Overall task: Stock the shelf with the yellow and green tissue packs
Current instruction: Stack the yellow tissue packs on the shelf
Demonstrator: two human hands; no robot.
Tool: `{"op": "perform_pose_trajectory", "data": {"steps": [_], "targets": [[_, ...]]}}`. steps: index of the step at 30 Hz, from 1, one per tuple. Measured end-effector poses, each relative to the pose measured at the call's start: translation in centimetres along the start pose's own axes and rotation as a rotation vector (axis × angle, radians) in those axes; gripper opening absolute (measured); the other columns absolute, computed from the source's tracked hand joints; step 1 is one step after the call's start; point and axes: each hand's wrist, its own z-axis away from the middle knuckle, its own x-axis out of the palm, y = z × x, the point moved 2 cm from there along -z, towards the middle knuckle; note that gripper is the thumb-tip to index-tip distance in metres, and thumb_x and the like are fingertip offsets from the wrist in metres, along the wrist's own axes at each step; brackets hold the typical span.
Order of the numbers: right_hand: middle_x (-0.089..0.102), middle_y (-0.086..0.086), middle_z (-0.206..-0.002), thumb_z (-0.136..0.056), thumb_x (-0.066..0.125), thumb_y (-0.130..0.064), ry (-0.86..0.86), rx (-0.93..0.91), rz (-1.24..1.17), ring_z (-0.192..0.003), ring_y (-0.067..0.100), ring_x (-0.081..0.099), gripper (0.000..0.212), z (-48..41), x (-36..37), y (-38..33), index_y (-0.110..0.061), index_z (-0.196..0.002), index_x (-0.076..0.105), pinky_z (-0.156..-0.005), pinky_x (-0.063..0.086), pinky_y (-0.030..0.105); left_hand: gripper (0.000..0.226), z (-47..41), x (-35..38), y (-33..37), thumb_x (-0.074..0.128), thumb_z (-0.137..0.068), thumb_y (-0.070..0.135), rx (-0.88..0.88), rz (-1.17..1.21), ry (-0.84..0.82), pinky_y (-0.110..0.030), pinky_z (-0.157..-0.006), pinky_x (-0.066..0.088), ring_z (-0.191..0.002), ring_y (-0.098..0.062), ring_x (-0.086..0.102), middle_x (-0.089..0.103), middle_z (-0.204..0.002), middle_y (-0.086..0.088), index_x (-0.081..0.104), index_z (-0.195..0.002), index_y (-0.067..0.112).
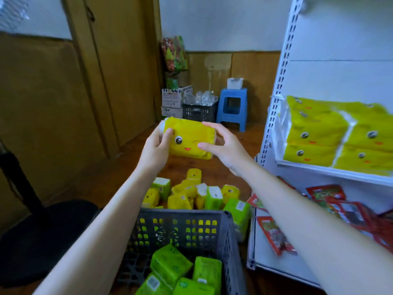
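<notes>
Curled fingers (209,125) of the right hand (224,146) are pinching the right end of a soft, pillow-shaped yellow tissue pack (189,138), while the left hand (156,145) is wrapping round its left end, thumb on the front. The pack's glossy, crinkled film is showing a winking cartoon face, and it is hanging in the air beyond the crate and left of the shelf.

Below, small boxy yellow and green packs (191,192) are lying jumbled on the wooden floor. Slick green packs (171,265) are sitting in a dark lattice plastic crate (229,231). On the white metal shelf (331,170), yellow bundles (316,135) are standing stacked.
</notes>
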Motion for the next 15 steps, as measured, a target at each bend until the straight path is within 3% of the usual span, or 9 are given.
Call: {"op": "perform_pose_trajectory", "data": {"steps": [3, 5, 9, 12, 15], "targets": [[0.053, 0.004, -0.127, -0.081, 0.070, -0.019, 0.050, -0.063, -0.067, -0.119, 0.022, 0.051, 0.041, -0.9, -4.0, -3.0, -0.045, -0.108, 0.052, -0.094, 0.050, 0.044, 0.025, -2.1, 2.4, 4.8, 0.034, -0.102, 0.024, 0.127, 0.059, 0.023, -0.034, -0.098, 0.045, -0.105, -0.015, 0.058, 0.062, -0.114, -0.005, 0.055, -0.117, 0.021], [0.056, 0.004, -0.121, -0.082, 0.070, -0.014, 0.108, -0.103, -0.070, -0.113, 0.022, 0.055, 0.040, -0.8, -7.1, -5.1, -0.040, -0.108, 0.053, -0.090, 0.052, 0.039, 0.027, -3.1, 4.5, 7.7, 0.032, -0.103, 0.023, 0.213, 0.096, -0.011, -0.025, -0.095, 0.043, -0.106, -0.009, 0.056, 0.060, -0.118, -0.001, 0.052, -0.121, 0.024], [0.060, 0.013, -0.116, -0.070, 0.076, -0.028, 0.297, -0.184, 0.031, -0.113, 0.027, 0.055, 0.037, 1.2, -14.9, -8.7, -0.051, -0.094, 0.060, -0.096, 0.047, 0.046, 0.031, -3.5, 10.4, 13.7, 0.032, -0.103, 0.026, 0.319, 0.184, -0.173, -0.029, -0.098, 0.044, -0.112, -0.013, 0.056, 0.060, -0.122, 0.001, 0.050, -0.128, 0.022], [0.062, 0.001, -0.101, -0.077, 0.072, -0.007, 0.430, -0.206, 0.009, -0.100, 0.020, 0.060, 0.040, 4.0, -22.3, -9.9, -0.035, -0.099, 0.056, -0.089, 0.051, 0.037, 0.029, -3.0, 16.3, 17.1, 0.031, -0.103, 0.022, 0.389, 0.155, -0.282, -0.029, -0.106, 0.038, -0.120, -0.010, 0.050, 0.055, -0.128, 0.002, 0.046, -0.128, 0.023], [0.060, -0.005, -0.096, -0.078, 0.070, -0.002, 0.556, -0.173, -0.007, -0.094, 0.017, 0.060, 0.039, 7.7, -30.0, -9.6, -0.032, -0.097, 0.054, -0.084, 0.051, 0.037, 0.046, -1.9, 23.0, 18.8, 0.032, -0.102, 0.033, 0.406, -0.046, -0.392, -0.033, -0.115, 0.027, -0.134, -0.014, 0.039, 0.044, -0.143, -0.003, 0.043, -0.139, 0.010]]}}
